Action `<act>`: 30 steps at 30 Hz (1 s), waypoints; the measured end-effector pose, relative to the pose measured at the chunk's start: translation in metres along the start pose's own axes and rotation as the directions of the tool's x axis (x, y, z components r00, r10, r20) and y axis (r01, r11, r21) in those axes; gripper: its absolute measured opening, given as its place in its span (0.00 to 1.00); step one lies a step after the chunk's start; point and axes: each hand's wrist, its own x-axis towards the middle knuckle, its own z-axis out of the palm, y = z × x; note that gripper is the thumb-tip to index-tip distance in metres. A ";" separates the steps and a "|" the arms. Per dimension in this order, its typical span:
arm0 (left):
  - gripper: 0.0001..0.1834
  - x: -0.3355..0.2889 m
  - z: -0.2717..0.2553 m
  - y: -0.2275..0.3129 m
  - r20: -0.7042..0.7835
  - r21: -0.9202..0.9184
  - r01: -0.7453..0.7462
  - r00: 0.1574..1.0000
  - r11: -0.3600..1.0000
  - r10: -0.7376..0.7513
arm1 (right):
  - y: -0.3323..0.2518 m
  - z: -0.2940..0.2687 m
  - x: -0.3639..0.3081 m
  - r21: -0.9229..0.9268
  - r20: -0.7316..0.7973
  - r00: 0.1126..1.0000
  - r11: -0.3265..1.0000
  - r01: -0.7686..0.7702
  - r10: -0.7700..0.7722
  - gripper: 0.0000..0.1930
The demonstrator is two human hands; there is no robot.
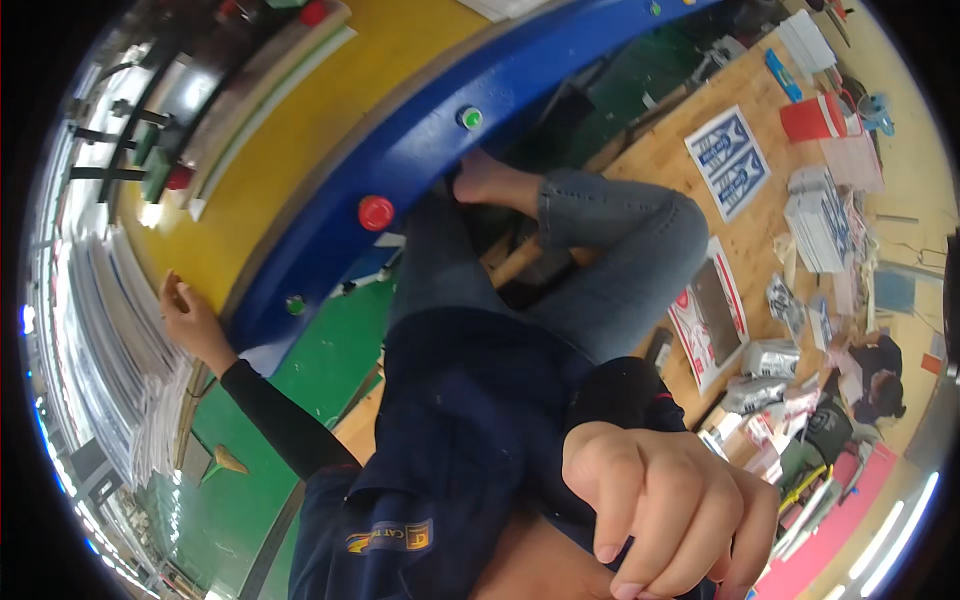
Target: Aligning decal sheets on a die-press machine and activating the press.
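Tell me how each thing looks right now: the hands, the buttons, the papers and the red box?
left hand: stretched out, resting on the white sheets, holding nothing seen
right hand: close to the camera, fingers curled, empty
white sheets: stacked along the yellow bench
red button: sticking out of the blue frame
red box: lying tipped on the wooden table

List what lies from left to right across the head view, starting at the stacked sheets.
Stack of white sheets → left hand resting by the stack → red button on the blue rail → bent knee in jeans → printed bags on the wooden table → red cup.
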 end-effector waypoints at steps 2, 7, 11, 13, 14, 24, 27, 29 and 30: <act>0.17 0.000 -0.005 -0.003 -0.008 -0.008 -0.027 1.000 1.000 0.027 | 0.009 -0.009 -0.010 -0.059 0.049 0.962 0.961 0.270 -0.267 0.11; 0.18 0.002 -0.001 -0.001 0.003 -0.058 -0.013 1.000 0.998 0.013 | -0.010 -0.009 -0.007 -0.049 -0.009 1.000 0.999 0.023 -0.024 0.04; 0.18 0.003 0.006 0.011 0.023 -0.033 0.007 1.000 0.999 -0.006 | -0.009 -0.010 -0.007 -0.071 -0.075 0.997 0.997 0.014 -0.019 0.04; 0.18 0.002 -0.007 0.007 0.016 -0.042 0.022 1.000 0.999 -0.022 | 0.018 0.006 0.006 -0.149 -0.263 0.919 0.953 0.263 -0.295 0.04; 0.18 0.000 -0.012 0.006 0.006 -0.035 0.023 1.000 0.999 -0.023 | 0.056 0.025 0.019 -0.267 -0.367 0.756 0.840 0.473 -0.542 0.04; 0.18 0.000 -0.005 0.018 0.014 0.027 0.017 1.000 0.999 -0.018 | 0.007 -0.010 0.002 -0.018 -0.166 0.986 0.999 0.028 -0.030 0.04; 0.17 -0.001 -0.007 0.017 0.016 0.021 0.027 1.000 0.999 -0.027 | 0.011 -0.014 0.000 -0.013 -0.156 0.984 0.996 0.088 -0.089 0.02; 0.17 -0.001 -0.010 0.012 0.015 0.016 0.030 0.999 0.999 -0.030 | 0.012 -0.014 0.000 -0.009 -0.156 0.978 0.990 0.139 -0.139 0.01; 0.18 -0.001 -0.009 0.011 0.018 0.013 0.026 0.999 1.000 -0.026 | 0.012 -0.015 -0.001 -0.014 -0.156 0.974 0.986 0.164 -0.164 0.01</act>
